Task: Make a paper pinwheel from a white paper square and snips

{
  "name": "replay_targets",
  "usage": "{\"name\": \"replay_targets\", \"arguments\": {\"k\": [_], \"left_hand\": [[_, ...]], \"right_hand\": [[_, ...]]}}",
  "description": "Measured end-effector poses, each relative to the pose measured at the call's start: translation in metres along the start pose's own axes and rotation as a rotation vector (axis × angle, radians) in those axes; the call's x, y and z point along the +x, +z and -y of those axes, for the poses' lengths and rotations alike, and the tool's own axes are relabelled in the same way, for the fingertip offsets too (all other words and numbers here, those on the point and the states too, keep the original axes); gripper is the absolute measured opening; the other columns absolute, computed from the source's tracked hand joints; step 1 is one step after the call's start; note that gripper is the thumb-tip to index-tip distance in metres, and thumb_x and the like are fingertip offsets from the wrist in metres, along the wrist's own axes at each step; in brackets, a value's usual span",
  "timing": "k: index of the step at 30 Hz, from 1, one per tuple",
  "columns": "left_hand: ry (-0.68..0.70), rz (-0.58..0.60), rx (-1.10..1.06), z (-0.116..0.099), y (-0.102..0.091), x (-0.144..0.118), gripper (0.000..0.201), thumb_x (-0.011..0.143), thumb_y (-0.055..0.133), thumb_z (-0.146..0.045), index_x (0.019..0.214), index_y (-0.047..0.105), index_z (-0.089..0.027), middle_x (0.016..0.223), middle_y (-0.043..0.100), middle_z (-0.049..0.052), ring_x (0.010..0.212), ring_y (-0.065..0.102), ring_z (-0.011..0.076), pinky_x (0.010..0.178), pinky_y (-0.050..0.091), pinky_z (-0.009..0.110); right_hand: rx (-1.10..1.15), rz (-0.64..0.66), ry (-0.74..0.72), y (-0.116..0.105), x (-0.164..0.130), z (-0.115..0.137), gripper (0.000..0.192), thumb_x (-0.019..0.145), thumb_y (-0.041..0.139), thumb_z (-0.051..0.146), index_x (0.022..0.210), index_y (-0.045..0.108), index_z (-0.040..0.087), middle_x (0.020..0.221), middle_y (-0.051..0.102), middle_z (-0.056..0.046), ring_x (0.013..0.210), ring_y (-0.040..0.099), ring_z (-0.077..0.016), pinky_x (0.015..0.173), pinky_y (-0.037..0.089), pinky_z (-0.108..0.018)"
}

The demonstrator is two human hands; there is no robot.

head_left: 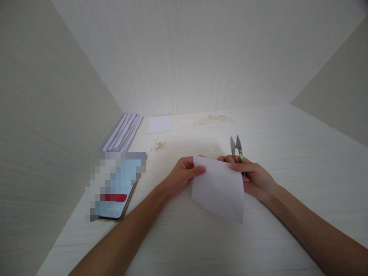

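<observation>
A white sheet of paper (217, 191) is held up by its top edge between both hands, its lower part hanging toward me. My left hand (185, 174) pinches the top left corner, thumb in front and fingers behind. At the top right corner, my right hand (254, 176) grips the paper with its thumb. The same hand also holds thread snips (237, 147), whose two blades point away from me and stand apart. Their handles are partly hidden by the fingers and the paper.
At the back left lies a stack of folded white papers (123, 132). Beside it is a small white paper piece (160, 124). A phone (115, 209), partly blurred out, rests at the left. Small scraps (159, 145) lie on the white tabletop (178, 237), which has walls at the back and sides.
</observation>
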State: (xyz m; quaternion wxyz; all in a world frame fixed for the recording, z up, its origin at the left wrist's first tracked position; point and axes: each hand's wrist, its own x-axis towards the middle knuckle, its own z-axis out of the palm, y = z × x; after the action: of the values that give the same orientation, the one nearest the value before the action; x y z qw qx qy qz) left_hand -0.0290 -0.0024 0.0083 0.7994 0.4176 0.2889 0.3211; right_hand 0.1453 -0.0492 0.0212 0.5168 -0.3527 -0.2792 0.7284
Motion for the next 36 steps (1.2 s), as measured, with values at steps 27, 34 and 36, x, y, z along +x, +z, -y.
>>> {"name": "replay_targets", "arguments": {"k": [27,34,36], "left_hand": [[0.072,-0.048,-0.048,0.0,0.003,0.002,0.035,0.055,0.068,-0.035,0.079,0.063,-0.01,0.074,0.065,0.009,0.061,0.058,0.0146,0.055,0.048,0.026],[0.023,-0.015,0.113,0.006,0.006,0.0,0.034,0.05,0.073,-0.028,0.078,0.063,-0.011,0.072,0.065,0.006,0.06,0.057,0.0125,0.055,0.047,0.024],[0.047,-0.018,0.136,0.007,0.005,0.0,0.032,0.049,0.074,-0.026,0.076,0.063,-0.012,0.071,0.064,0.004,0.06,0.056,0.0112,0.054,0.046,0.022]], "right_hand": [[0.259,-0.136,-0.177,-0.004,0.006,-0.006,0.032,0.059,0.072,0.023,0.055,0.041,0.017,0.038,0.03,0.012,0.031,0.007,0.0005,0.027,0.016,-0.009],[0.235,-0.127,-0.221,-0.004,0.007,-0.008,0.027,0.062,0.07,0.023,0.057,0.044,0.017,0.038,0.027,0.012,0.032,0.008,-0.0003,0.027,0.015,-0.009],[0.222,-0.13,-0.209,-0.004,0.007,-0.008,0.027,0.062,0.07,0.023,0.056,0.045,0.017,0.038,0.026,0.012,0.033,0.007,-0.0004,0.027,0.015,-0.009]]}}
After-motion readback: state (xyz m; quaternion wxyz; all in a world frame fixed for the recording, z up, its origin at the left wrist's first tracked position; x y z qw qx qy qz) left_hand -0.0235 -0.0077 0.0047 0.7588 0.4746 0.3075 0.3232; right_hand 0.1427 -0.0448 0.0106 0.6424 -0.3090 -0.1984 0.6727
